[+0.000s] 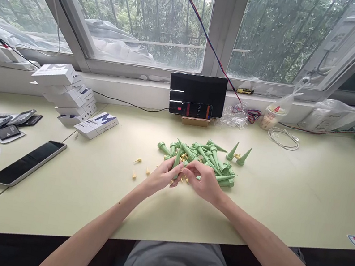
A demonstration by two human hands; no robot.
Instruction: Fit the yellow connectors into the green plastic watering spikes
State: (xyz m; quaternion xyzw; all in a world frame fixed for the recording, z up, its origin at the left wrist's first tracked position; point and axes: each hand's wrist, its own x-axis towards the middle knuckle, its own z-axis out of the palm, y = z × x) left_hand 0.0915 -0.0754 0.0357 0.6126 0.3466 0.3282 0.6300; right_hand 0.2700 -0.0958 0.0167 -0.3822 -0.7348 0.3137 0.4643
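Note:
My left hand (164, 175) is closed around a green plastic cone spike (178, 156), its point upward. Close against it, my right hand (203, 179) has its thumb and fingers pinched together by the spike's lower end; what they hold is too small to make out. A pile of similar green spikes (209, 154) with ribbed caps lies just beyond both hands and is partly hidden by them. Small yellow plugs (138, 160) are scattered left of the pile and among it. Two green spikes (244, 156) stand point-up at the right, with yellow pieces between them.
Behind the pile, a lit phone (196, 110) leans before a black tablet (198, 89). White boxes (65, 91) are stacked at left, near a large dark phone (28, 163). A bagged cup (271, 116) and a white cable (283, 138) are at back right.

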